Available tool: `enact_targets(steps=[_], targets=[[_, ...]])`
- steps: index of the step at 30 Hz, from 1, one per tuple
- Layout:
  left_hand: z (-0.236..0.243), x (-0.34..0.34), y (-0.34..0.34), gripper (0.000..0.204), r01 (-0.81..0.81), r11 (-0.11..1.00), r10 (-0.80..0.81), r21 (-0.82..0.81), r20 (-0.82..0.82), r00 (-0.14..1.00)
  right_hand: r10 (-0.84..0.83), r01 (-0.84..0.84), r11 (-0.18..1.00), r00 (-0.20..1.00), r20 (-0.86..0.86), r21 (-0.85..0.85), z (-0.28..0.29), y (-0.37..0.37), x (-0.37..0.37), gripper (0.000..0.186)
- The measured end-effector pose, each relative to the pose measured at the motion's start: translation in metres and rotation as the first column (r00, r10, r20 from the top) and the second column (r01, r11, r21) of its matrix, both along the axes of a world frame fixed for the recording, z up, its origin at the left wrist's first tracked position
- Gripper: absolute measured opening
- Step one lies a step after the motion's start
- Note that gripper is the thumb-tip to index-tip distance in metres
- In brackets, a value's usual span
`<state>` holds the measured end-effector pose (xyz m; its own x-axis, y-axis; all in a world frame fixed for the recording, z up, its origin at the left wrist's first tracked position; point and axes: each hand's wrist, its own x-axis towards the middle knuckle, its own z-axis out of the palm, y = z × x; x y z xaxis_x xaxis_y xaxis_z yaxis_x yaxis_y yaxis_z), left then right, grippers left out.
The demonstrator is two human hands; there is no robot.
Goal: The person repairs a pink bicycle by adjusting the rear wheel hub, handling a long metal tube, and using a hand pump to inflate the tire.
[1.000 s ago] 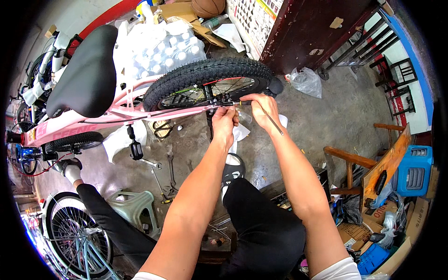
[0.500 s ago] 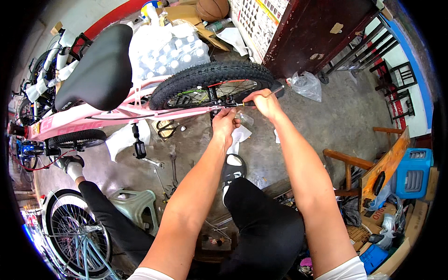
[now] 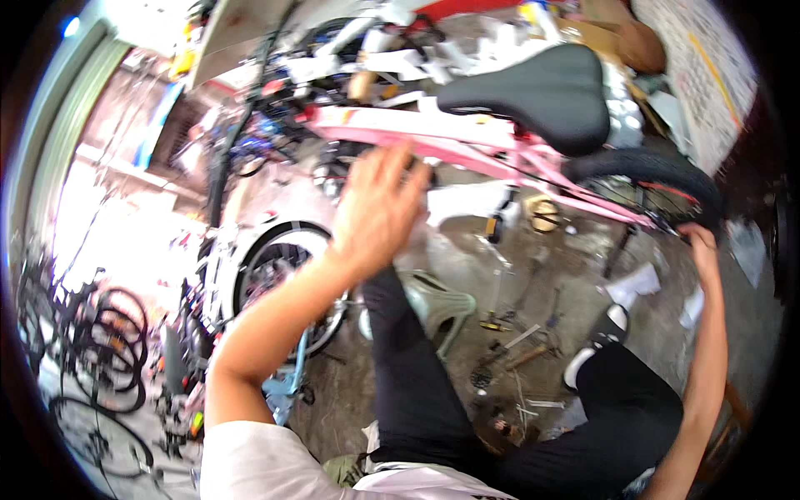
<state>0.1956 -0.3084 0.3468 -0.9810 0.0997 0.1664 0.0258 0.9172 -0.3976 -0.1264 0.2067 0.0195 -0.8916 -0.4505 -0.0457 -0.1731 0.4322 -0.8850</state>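
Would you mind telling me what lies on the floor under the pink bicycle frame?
Under the pink bicycle frame a pedal hangs, and loose tools lie scattered on the concrete beside a pale green stool. The raised left hand covers the floor further left; the blur hides finer detail.

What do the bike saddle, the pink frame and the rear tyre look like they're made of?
The saddle looks like black vinyl or synthetic leather, smooth and matte. The pink frame appears to be metal tubing under glossy paint, though blur leaves that open. The rear tyre reads as black rubber, matte, its tread blurred.
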Motion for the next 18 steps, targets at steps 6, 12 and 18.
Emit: enact_targets(steps=[6, 12, 18], targets=[[0.146, 0.106, -0.135, 0.083, -0.613, 0.726, 0.474, -0.312, -0.418, 0.775, -0.146, 0.145, 0.989, 0.988, 0.044, 0.007, -0.036, -0.038, 0.006, 0.033], [0.146, 0.138, -0.195, 0.085, -0.900, 0.398, 0.908, 0.177, -0.215, 0.359, 0.064, -0.070, 0.995, 0.995, -0.082, -0.070, -0.111, -0.017, -0.050, 0.036], [0.151, 0.116, -0.190, 0.066, -0.939, 0.159, 0.985, 0.304, -0.112, 0.130, 0.017, -0.022, 0.999, 0.992, -0.122, -0.044, -0.105, -0.017, -0.062, 0.033]])
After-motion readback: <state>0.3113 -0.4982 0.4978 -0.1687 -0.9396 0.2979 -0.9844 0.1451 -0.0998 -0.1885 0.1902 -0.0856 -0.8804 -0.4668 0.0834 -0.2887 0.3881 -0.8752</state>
